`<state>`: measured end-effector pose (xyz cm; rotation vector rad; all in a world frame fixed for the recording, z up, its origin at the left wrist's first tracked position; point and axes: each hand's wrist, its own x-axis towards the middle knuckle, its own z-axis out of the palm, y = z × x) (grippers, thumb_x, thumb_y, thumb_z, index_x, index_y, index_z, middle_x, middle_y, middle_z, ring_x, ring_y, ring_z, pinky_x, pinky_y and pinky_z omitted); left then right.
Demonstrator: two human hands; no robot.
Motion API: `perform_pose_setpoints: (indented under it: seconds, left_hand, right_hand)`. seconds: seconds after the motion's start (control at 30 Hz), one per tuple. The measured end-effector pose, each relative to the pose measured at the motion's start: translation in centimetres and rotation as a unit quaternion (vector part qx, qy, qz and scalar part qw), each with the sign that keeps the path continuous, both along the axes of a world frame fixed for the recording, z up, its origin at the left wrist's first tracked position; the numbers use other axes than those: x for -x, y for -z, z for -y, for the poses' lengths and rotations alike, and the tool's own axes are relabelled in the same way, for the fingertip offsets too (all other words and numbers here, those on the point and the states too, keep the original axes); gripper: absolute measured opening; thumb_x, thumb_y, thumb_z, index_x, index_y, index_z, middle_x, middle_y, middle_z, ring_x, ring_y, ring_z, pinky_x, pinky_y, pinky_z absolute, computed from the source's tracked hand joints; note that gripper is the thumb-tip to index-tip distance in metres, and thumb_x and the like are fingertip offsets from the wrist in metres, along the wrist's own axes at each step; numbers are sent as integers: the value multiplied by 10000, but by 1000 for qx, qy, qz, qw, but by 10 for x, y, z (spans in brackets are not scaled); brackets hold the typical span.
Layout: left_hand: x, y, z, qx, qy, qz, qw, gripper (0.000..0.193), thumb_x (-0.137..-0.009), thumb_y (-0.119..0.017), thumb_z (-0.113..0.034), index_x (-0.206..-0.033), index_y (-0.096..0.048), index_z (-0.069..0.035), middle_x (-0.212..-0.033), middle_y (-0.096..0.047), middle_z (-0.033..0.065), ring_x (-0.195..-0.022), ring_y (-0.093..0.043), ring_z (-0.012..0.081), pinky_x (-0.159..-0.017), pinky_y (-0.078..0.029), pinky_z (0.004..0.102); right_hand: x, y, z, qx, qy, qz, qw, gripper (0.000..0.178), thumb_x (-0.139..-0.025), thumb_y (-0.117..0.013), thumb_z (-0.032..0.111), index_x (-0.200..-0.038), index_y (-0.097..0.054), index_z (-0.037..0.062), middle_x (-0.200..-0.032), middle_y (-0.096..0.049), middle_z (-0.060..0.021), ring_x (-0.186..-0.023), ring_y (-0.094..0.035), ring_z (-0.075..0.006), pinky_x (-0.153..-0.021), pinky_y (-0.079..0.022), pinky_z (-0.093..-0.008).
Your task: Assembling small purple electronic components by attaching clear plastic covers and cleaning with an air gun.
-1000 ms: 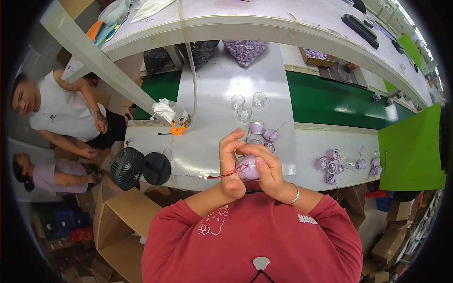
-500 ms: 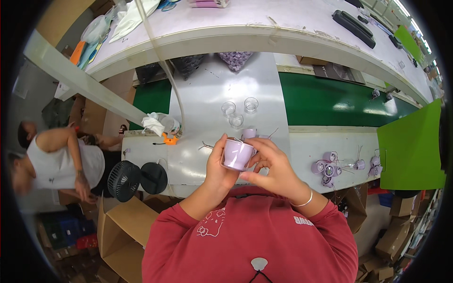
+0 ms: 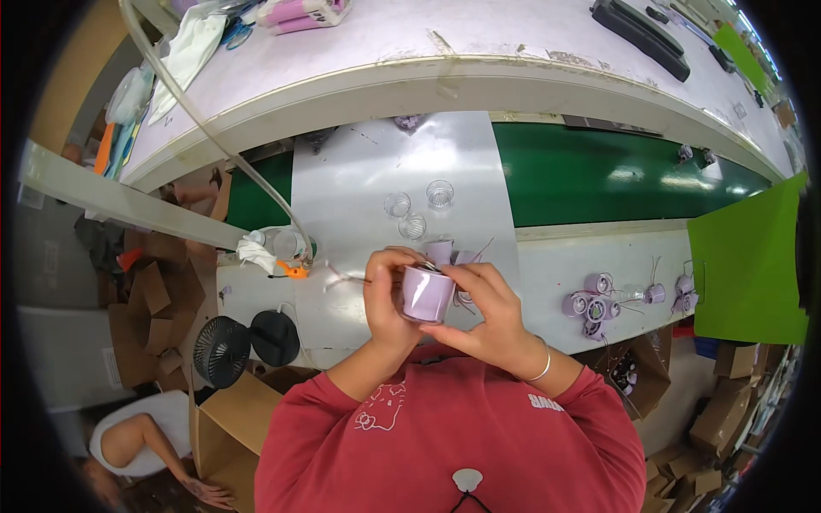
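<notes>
In front of my chest I hold a glossy lilac cup-shaped housing (image 3: 428, 295), which seems to sit inside a clear cup. My left hand (image 3: 389, 299) is closed round its left side. My right hand (image 3: 487, 316) grips it from the right, fingertips at the rim and thumb low on the wall. Something small and dark shows at the rim, too small to make out. Just beyond the hands, more lilac housings (image 3: 440, 250) with thin wires stand partly hidden. Farther off, three clear ribbed cups (image 3: 412, 226) stand on the metal sheet (image 3: 342, 188).
To the right lie several wired lilac parts (image 3: 596, 306) near a green panel (image 3: 744, 256). A black fan (image 3: 222, 340) and an orange tool (image 3: 292, 270) are at left. A raised shelf (image 3: 342, 94) spans the far side. A co-worker (image 3: 141, 440) bends beside a cardboard box (image 3: 231, 436).
My right fingers have closed in onto the cup's rim, and the cup stands more upright. The view has shifted a little. The co-worker at left has moved nearer and lower.
</notes>
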<state>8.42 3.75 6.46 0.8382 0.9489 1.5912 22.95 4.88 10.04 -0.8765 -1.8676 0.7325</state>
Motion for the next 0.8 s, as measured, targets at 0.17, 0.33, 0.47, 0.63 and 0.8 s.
perform_pose_setpoints:
  seconds: [0.17,0.33,0.47,0.63,0.8]
  left_hand:
    - [1,5,-10,-95,-32,-88,991,377,-978,-316,-344,-909,-490,-16,-880,-513,122,-796,-555,206,-756,-469,325]
    - [4,31,-17,-87,-27,-235,968,371,-963,-382,-323,-831,-547,-19,-802,-540,105,-735,-509,183,-690,-418,309]
    - [-11,68,-12,-124,39,-256,958,154,-817,-581,-173,-861,-562,-27,-875,-536,101,-814,-479,221,-751,-386,319]
    - [11,129,-26,27,-60,-442,895,475,-698,-724,-110,-1097,-484,-17,-1029,-487,121,-955,-483,250,-834,-406,360]
    - [45,184,-36,119,-73,-506,851,521,-689,-707,-87,-1130,-445,1,-1078,-449,150,-974,-479,273,-843,-420,383]
  right_hand:
    - [-1,8,1,9,12,-7,1000,587,-599,-841,203,-1073,-583,-26,-907,-591,-127,-781,-603,-234,-692,-515,-303]
    - [-6,64,1,244,-74,-195,947,609,-672,-811,160,-1182,-509,21,-1112,-508,-131,-913,-580,-197,-736,-544,-288]
    - [-30,82,-12,587,-122,-206,773,612,-766,-723,170,-1282,-436,8,-1136,-516,-83,-902,-570,-169,-794,-509,-315]
    - [-108,179,-113,221,222,-8,950,601,-630,-813,197,-1117,-521,-2,-1001,-589,-108,-875,-566,-199,-746,-470,-321]
    - [-199,274,-174,145,470,173,853,639,-656,-783,149,-1171,-433,4,-1111,-499,-196,-1003,-521,-357,-828,-456,-420]
